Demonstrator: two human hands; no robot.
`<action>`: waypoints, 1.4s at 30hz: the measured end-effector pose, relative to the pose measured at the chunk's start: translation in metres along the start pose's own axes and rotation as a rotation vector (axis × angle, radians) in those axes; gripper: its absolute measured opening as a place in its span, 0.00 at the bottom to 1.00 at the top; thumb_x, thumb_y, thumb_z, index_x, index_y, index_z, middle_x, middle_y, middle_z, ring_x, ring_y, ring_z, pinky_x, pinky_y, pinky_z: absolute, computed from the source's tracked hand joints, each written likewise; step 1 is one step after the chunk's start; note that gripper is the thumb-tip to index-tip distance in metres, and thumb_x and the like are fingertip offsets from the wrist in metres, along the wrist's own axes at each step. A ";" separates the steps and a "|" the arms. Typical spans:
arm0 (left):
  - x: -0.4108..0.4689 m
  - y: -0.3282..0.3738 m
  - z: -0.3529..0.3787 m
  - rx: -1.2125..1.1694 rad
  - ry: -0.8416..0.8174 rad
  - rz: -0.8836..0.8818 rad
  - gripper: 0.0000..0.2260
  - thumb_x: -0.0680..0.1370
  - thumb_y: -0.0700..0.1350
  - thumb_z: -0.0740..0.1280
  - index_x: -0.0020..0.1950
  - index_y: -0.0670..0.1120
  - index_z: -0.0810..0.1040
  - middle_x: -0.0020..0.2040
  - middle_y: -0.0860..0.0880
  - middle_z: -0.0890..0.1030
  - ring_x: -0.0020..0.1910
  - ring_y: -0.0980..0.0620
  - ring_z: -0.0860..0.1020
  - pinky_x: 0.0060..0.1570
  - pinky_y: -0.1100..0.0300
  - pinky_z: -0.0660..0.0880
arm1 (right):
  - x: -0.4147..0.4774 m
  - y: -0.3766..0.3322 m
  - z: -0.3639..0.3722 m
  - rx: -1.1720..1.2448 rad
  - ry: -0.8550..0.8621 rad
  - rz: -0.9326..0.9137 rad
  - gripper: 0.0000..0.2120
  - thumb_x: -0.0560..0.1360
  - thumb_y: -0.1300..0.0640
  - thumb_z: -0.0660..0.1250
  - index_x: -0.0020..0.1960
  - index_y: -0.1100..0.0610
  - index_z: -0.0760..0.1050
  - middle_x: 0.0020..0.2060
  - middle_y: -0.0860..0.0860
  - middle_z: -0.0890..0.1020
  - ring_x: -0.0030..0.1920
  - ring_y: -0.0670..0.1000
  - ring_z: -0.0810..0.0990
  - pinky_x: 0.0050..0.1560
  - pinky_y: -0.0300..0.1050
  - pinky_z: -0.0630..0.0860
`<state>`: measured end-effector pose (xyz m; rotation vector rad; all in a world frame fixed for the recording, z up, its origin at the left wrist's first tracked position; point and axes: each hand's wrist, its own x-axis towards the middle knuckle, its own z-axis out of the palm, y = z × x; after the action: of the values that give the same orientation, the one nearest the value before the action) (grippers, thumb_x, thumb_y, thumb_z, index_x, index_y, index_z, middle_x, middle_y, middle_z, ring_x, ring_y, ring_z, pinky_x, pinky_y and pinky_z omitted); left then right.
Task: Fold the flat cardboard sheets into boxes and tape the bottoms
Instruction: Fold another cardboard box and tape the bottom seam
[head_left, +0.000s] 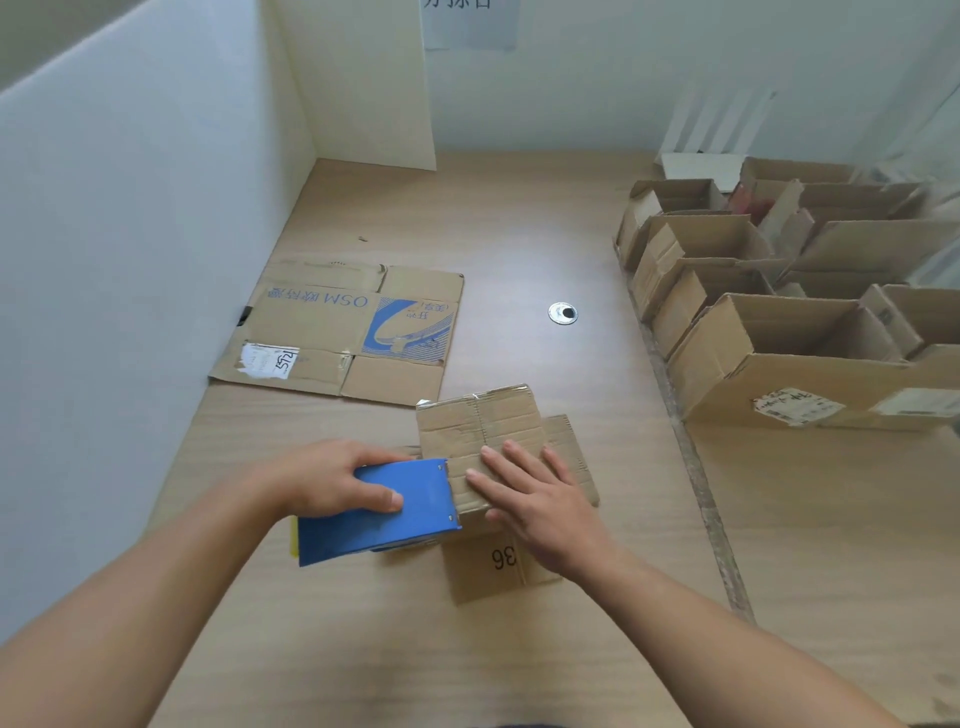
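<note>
A small brown cardboard box (480, 426) stands bottom-up on the wooden table (519, 234), its side marked "36". My left hand (337, 475) grips a blue tape dispenser (379, 512) whose front edge lies against the box's closed bottom flaps. My right hand (535, 491) lies flat on those flaps with its fingers spread, pressing them down. A flat cardboard sheet (337, 332) with blue "OSM" print lies further back on the left.
Several folded open boxes (779, 332) stand in rows at the right. White partition walls (130, 260) close off the left and back. A round metal cable grommet (562, 313) sits in the table's middle.
</note>
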<state>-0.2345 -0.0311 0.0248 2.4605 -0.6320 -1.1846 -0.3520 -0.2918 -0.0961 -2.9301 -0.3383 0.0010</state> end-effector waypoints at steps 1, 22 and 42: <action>-0.001 -0.003 0.001 -0.018 0.010 0.016 0.23 0.65 0.66 0.67 0.60 0.75 0.73 0.54 0.66 0.80 0.53 0.62 0.78 0.59 0.56 0.74 | 0.001 -0.002 -0.001 0.018 0.022 0.010 0.22 0.79 0.41 0.54 0.72 0.38 0.66 0.72 0.42 0.72 0.72 0.48 0.69 0.71 0.52 0.57; -0.020 -0.076 -0.018 -0.237 -0.044 0.076 0.17 0.72 0.57 0.72 0.60 0.67 0.78 0.51 0.63 0.82 0.49 0.62 0.80 0.53 0.60 0.76 | 0.003 -0.004 0.003 0.014 0.000 0.084 0.24 0.82 0.35 0.44 0.75 0.35 0.62 0.76 0.39 0.62 0.78 0.46 0.55 0.75 0.47 0.44; 0.015 0.007 0.010 0.374 0.236 -0.142 0.07 0.75 0.52 0.63 0.50 0.52 0.76 0.49 0.50 0.79 0.45 0.46 0.74 0.42 0.58 0.66 | 0.006 -0.007 0.004 0.006 0.021 0.108 0.21 0.83 0.38 0.46 0.74 0.36 0.62 0.74 0.39 0.65 0.76 0.48 0.59 0.70 0.50 0.53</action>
<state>-0.2363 -0.0458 0.0126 2.9447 -0.6688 -0.8627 -0.3482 -0.2831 -0.0987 -2.9360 -0.1767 -0.0133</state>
